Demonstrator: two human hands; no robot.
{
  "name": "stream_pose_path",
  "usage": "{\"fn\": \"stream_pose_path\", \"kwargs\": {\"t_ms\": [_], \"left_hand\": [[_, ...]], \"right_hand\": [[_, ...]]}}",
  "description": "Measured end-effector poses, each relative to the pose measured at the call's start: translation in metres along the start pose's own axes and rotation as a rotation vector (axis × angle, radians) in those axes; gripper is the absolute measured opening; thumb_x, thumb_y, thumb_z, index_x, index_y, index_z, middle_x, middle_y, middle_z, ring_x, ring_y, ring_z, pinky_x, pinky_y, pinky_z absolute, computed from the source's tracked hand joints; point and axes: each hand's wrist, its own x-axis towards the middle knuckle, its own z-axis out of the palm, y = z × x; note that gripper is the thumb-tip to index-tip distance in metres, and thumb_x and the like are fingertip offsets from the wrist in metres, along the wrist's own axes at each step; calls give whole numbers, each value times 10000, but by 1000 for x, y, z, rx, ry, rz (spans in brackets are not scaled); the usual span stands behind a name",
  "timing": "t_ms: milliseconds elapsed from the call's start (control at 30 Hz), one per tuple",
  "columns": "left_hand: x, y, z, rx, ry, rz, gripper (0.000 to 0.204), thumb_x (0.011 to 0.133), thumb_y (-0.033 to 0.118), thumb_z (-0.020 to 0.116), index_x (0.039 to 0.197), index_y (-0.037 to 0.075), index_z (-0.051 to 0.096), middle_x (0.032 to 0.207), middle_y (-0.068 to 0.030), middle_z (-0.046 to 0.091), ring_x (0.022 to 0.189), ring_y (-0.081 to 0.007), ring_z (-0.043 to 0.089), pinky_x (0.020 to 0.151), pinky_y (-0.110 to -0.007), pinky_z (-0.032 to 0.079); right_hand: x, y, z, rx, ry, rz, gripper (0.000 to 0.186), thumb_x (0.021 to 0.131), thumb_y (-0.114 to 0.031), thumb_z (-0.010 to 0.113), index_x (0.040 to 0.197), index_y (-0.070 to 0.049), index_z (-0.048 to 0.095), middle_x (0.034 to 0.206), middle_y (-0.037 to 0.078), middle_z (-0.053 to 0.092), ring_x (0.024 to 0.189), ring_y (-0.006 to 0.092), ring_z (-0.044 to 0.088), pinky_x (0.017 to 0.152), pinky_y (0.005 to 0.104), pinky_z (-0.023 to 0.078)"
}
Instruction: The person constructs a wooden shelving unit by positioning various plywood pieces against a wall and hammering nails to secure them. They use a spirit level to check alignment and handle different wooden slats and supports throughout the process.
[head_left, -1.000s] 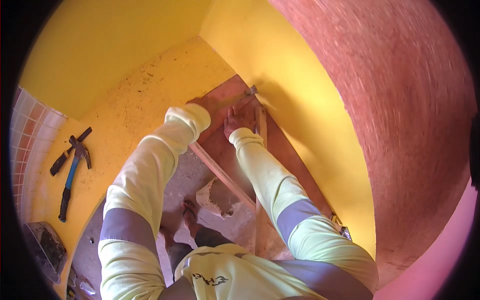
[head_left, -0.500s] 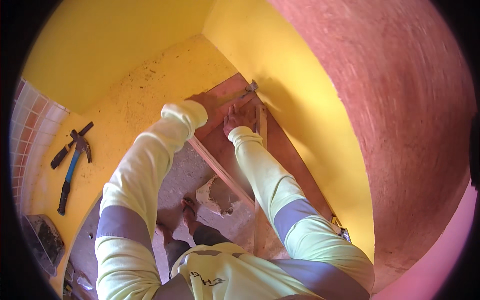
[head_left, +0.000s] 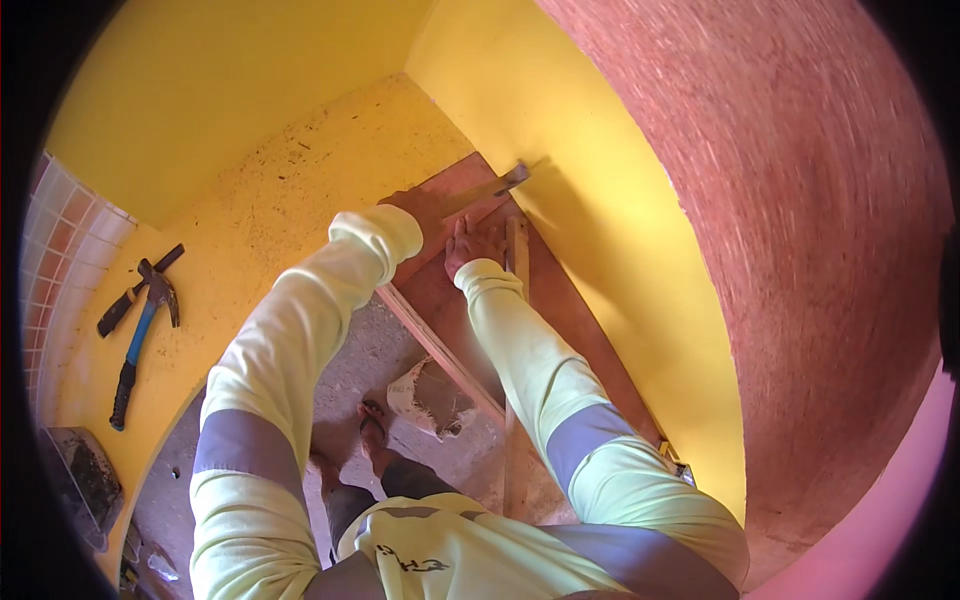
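The left hand (head_left: 420, 212) was wrapped around the pale wooden handle of a hammer with a grey metal head (head_left: 482, 193). The handle ran away from that hand toward the right, and its head stood beyond the right hand's fingertips, in front of the yellow wall (head_left: 600, 230). (Whether the head touched anything there, I could not tell.) The right hand (head_left: 474, 244) was released, pressed palm-down with fingers extended on the flat reddish-brown wooden board (head_left: 553, 315), which spread beneath both hands.

Just to the right of the right hand lay a narrow light-brown timber batten (head_left: 516, 245). A second, pinkish wooden strip (head_left: 445, 355) slanted from below the left hand toward the person's right. Well apart from the left hand, on its left, a claw hammer with a blue-and-black handle (head_left: 141, 335) lay against a dark straight tool with a black grip (head_left: 117, 315). Nearer the body than both hands, a torn beige scrap (head_left: 408, 395) lay on the grey floor (head_left: 365, 345).
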Motion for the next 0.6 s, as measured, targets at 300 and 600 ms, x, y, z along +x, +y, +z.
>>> {"fn": "stream_pose_path", "kwargs": {"t_ms": [300,600], "left_hand": [[-20,-50,13,61,179,-197,328,862,278,550,1093,47,524,959,-207,646,887,-369,634,745,-458,505],[-301,-76,121,-615,468,-266,333,746,176,684,1005,38,527,703,-222,596,694,-410,611,588,-423,480]], "right_hand": [[-6,-18,-3,58,-53,-45,545,955,-370,266,1457,-162,233,1536,-22,159,1377,396,192,1125,535,79],[19,29,28,-135,-20,-163,563,951,-430,226,1463,-198,205,1534,62,152,1360,424,199,1120,539,114]]}}
